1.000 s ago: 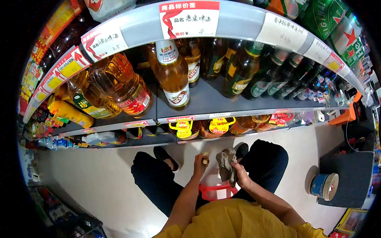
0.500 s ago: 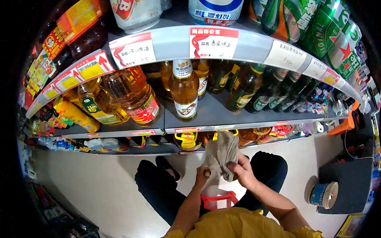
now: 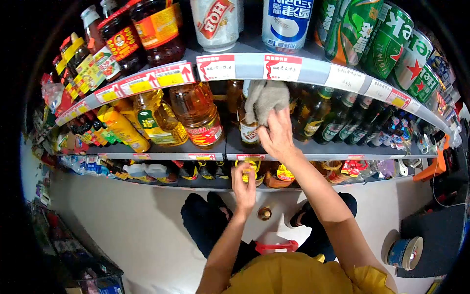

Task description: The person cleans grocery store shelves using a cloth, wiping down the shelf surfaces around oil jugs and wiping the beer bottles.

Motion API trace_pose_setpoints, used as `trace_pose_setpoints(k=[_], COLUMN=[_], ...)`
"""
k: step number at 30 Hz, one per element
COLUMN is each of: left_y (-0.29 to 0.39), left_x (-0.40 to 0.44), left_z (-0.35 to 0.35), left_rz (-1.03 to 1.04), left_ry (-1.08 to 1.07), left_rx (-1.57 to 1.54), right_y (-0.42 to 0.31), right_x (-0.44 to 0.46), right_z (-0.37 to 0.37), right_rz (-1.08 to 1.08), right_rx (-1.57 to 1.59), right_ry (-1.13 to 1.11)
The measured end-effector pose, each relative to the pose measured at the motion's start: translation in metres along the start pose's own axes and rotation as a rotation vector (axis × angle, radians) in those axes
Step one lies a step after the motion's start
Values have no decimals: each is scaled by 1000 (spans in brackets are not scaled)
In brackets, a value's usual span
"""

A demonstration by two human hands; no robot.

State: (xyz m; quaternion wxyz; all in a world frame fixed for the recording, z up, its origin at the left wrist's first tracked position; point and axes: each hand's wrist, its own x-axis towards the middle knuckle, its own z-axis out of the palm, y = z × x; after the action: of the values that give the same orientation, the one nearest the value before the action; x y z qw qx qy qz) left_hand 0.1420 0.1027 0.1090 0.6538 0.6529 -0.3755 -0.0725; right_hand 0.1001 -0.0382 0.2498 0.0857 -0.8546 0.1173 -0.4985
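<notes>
My right hand [image 3: 280,134] grips a grey cloth [image 3: 269,100], which lies against the neck and upper side of a clear-brown HQB beer bottle [image 3: 249,132] on the middle shelf. The cloth hides much of that bottle. Lower down, my left hand [image 3: 244,183] is raised before the lower shelf's edge, its fingers apart and nothing in them. A capped bottle [image 3: 264,213] stands upright on the floor between my feet, seen from above. Dark green beer bottles [image 3: 313,117] are right of the cloth, and a large oil bottle [image 3: 197,117] is to its left.
Cans [image 3: 215,24] and sauce bottles fill the upper shelf, above a curved edge with price labels [image 3: 282,67]. Yellow-handled jugs [image 3: 284,175] line the bottom shelf. A red stool [image 3: 276,246] is under me. At the right are an orange object [image 3: 433,166] and a round tub [image 3: 405,252].
My right hand has moved up with the cloth from above my lap to the shelf bottle. My left hand has released the bottle, now on the floor, and risen towards the shelf. The view has shifted.
</notes>
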Motion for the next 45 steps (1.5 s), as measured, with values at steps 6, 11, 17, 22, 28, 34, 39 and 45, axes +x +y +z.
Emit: trace_pose_setpoints(k=[6,11,17,22,28,34,39,45], left_y=[92,80,41,14,87,147,122,78], left_x=[113,98,16,-2,47,132,156,136], left_z=[-8,8,4,6,-31,-27,6,12], left_rz=[440,393,124,-212,-119,380,344,330], left_ry=[-47,-69,-66,-98,149,84,-21,66], left_rx=[68,83,243,-646,-695,-422,-117,-10], right_y=[3,14,3,-36,-25,-19,-7,3], right_x=[-38,-104,-100,-67,-15,78,91,94], right_z=[9,30,5,-27,-50,-42,-23,-19], right_rz=[-5,61,180,305,364,488,505,412], right_rx=[-19,-66,0,444,620,486,392,327], right_ry=[-161,-302,-507,-530,-351,-170,-164,-255])
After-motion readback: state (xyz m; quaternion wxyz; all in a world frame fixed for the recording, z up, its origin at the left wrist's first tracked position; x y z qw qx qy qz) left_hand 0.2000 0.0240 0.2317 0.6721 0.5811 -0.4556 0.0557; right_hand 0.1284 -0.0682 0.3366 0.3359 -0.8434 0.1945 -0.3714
